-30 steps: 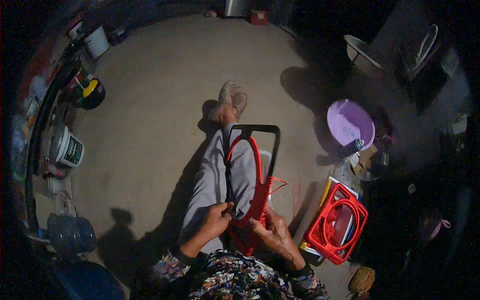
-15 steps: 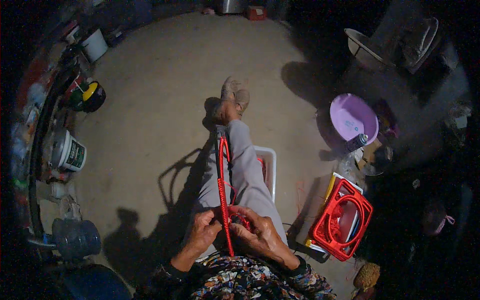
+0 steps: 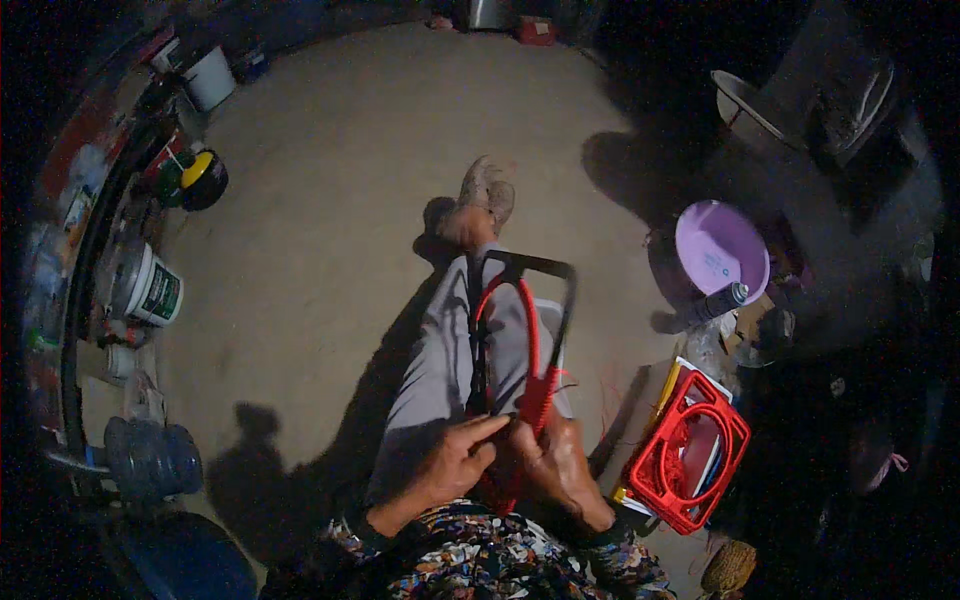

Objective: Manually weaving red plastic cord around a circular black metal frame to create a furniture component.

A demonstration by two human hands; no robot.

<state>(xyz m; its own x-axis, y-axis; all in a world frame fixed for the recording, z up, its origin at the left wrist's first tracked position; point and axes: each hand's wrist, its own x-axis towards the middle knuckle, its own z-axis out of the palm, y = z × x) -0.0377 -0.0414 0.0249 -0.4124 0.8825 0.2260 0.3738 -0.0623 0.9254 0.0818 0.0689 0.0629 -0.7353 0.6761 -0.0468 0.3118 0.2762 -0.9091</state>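
Note:
A black frame with rounded corners [image 3: 530, 263] stands tilted over my lap, part of it wound closely with red cord [image 3: 538, 402]. A smooth red strip [image 3: 533, 325] curves along its inside. My right hand [image 3: 563, 468] is closed around the lower, red-wound side of this frame. Beside it, my left hand [image 3: 452, 472] stretches its index finger toward the frame near the right thumb, with the thumb held apart. The lowest part of the frame, between the hands and my patterned top, is dark and blurred.
A red openwork plastic frame [image 3: 655, 465] lies on a box at the right, with red cord inside. Beyond it stand a spray can [image 3: 722, 300] and a purple basin [image 3: 708, 245]. White buckets [image 3: 158, 290] and a water jug [image 3: 152, 458] line the left. A white bin [image 3: 548, 315] is partly behind my leg.
The frame has turned from nearly edge-on to a broader view, its far end swinging right. My left hand has come off the wound side and its index finger has straightened. The view shifted slightly.

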